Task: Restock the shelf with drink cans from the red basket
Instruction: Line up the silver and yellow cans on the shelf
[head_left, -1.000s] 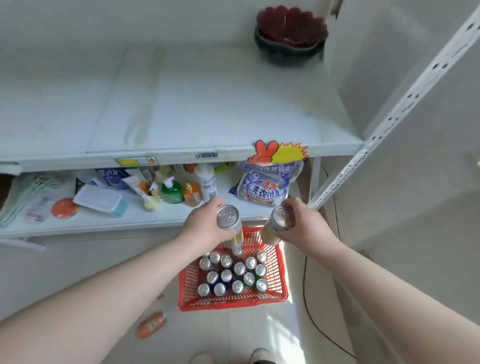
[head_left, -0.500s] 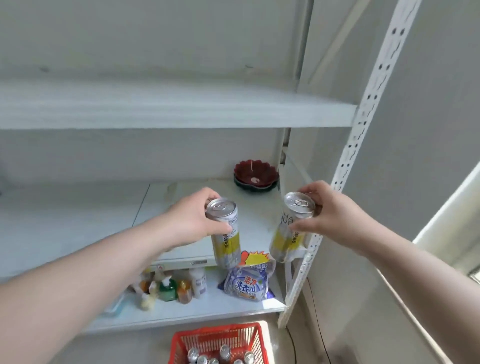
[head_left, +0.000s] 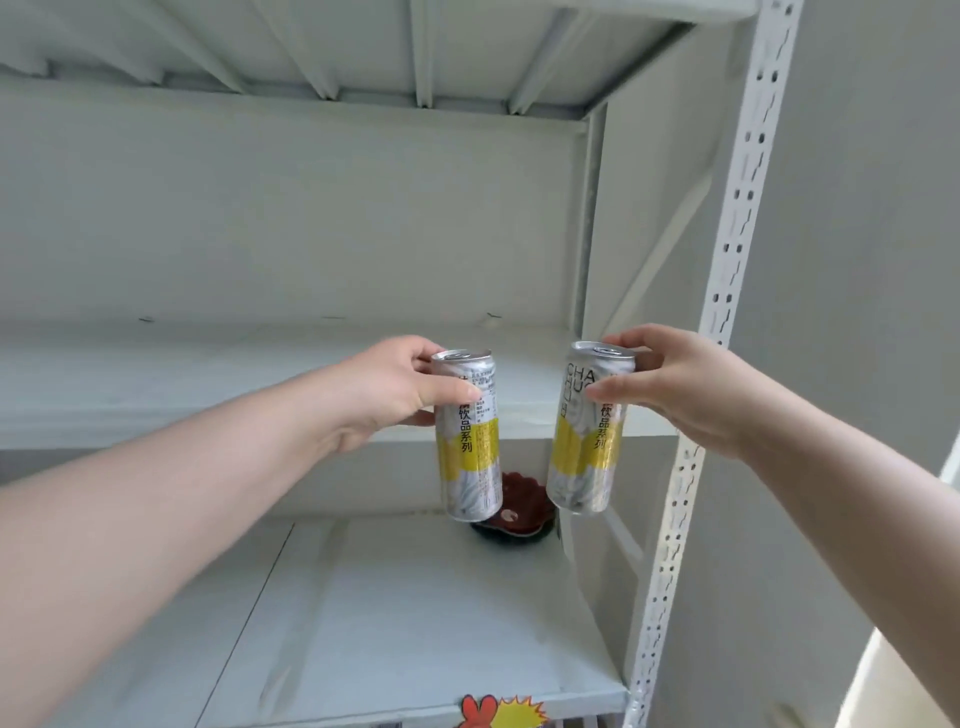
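Observation:
My left hand (head_left: 387, 387) grips the top of a tall silver and yellow drink can (head_left: 470, 447), held upright in the air. My right hand (head_left: 670, 384) pinches the rim of a second silver and yellow can (head_left: 584, 441), tilted slightly. Both cans hang in front of the edge of a white upper shelf (head_left: 208, 384), their tops level with its surface. The red basket is out of view.
A dark red flower-shaped bowl (head_left: 519, 519) sits at the back right of the lower white shelf (head_left: 415, 623), partly behind the cans. A perforated white upright post (head_left: 727, 260) runs along the right. A red and yellow price tag (head_left: 501, 712) sticks to the lower shelf's front edge.
Both hands have lifted the cans from the basket up past the lower shelves to the upper shelf's edge. The view has tilted upward, so the basket and stocked lower shelf have dropped out of sight.

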